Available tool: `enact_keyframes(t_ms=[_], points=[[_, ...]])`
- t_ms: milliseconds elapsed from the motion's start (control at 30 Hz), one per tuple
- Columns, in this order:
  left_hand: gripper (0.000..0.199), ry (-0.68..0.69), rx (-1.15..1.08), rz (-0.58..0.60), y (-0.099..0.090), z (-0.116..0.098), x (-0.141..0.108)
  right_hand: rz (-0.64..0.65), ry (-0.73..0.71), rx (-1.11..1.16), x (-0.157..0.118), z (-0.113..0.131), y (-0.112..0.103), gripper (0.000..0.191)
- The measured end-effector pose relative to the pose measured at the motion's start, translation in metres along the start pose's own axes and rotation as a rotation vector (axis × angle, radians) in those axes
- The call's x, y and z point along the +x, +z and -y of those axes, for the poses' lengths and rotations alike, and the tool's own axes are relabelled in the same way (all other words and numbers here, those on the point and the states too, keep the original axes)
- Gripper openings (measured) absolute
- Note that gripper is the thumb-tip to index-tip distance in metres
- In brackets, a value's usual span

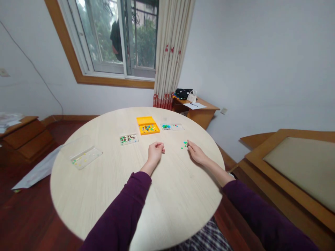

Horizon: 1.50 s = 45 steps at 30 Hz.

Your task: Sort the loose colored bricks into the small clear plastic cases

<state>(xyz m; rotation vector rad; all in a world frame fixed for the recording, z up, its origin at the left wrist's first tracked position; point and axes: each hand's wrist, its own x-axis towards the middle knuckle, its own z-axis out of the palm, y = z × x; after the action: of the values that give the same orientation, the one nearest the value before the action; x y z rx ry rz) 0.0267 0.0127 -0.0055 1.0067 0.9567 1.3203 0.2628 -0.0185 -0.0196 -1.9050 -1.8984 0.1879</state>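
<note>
My left hand (156, 152) rests over the middle of the table with its fingers curled closed; anything inside them is hidden. To the right, my right hand (196, 153) reaches in with fingers together, their tips at a small loose group of green and blue pieces (185, 143). Whether a piece is pinched there is too small to tell. Beyond my left hand stands an open yellow box (149, 133) holding many coloured pieces. Beside it is a clear two-part case (178, 127) with blue, green and a few red pieces.
On the round pale table (115, 195) lie a clear tray of brown, white and green pieces (129, 139) and, farther left, a clear case with few yellow and green pieces (86, 157). A wooden side table (209, 108) with paper and bags stands behind; a padded wooden bedstead (295, 164) is at right.
</note>
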Motion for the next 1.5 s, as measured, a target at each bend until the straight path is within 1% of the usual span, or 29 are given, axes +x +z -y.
enact_keyframes(t_ms=[133,267,333,467,533,733,967,1200,1300,1500], points=[[0.017,0.014,0.031,-0.012,-0.012,-0.005,-0.011,-0.031,0.027,-0.024,-0.004,0.004,-0.007,0.055],[0.025,0.014,0.076,-0.003,-0.019,-0.007,-0.019,-0.031,0.04,-0.084,-0.009,0.013,-0.003,0.078],[0.029,0.006,0.096,0.003,-0.02,-0.007,-0.021,-0.03,0.065,-0.177,-0.007,0.019,-0.001,0.082],[0.035,-0.015,0.102,0.005,-0.022,-0.008,-0.023,-0.035,0.107,-0.352,0.003,0.033,-0.003,0.075],[0.037,-0.025,0.091,0.007,-0.023,-0.009,-0.023,-0.012,0.117,-0.409,0.008,0.038,-0.006,0.069],[0.041,-0.05,0.056,0.01,-0.025,-0.011,-0.024,0.085,0.12,-0.46,0.022,0.046,-0.015,0.056],[0.042,-0.072,0.024,0.022,-0.025,-0.011,-0.024,0.126,0.112,-0.532,0.034,0.047,-0.014,0.038],[0.036,-0.063,0.023,0.016,-0.026,-0.012,-0.023,0.182,0.083,-0.574,0.043,0.043,-0.012,0.034],[0.037,-0.077,0.012,0.009,-0.026,-0.011,-0.021,0.196,0.061,-0.585,0.043,0.042,-0.012,0.033],[0.034,-0.119,-0.023,0.013,-0.025,-0.01,-0.021,0.214,-0.034,-0.619,0.04,0.038,-0.013,0.031]])
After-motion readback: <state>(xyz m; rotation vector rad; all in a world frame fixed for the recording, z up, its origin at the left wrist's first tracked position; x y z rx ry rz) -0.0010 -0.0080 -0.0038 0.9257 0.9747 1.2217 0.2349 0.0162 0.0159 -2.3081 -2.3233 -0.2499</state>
